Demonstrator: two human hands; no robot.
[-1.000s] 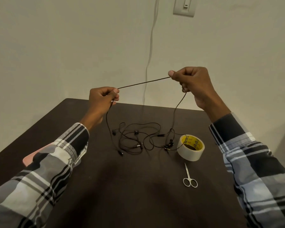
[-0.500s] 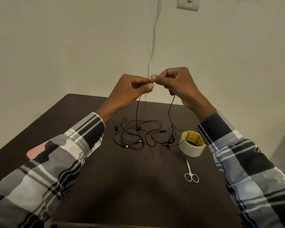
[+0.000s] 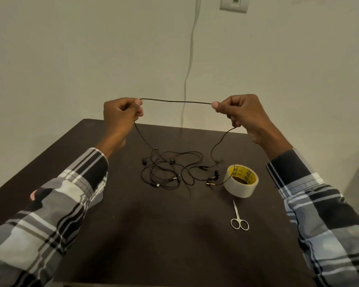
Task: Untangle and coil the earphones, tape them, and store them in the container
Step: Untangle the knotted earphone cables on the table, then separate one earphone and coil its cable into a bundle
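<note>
Left hand (image 3: 120,112) pinching one end of a taut, level stretch of earphones (image 3: 175,101), right hand (image 3: 239,112) pinching the other. Both tails dropping to the tangle mid-worktop (image 3: 112,235), nearer the far edge.

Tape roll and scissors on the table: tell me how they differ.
The tape roll is a thick ring, whitish with a yellow printed core; the scissors are thin, pale and look like metal. The tape roll stands taller off the table, slightly tilted; the scissors lie flat, blades closed, pointing away from the person. A black cord crosses the tape roll; nothing touches the scissors. Both rest on the table's right side, unheld.
</note>
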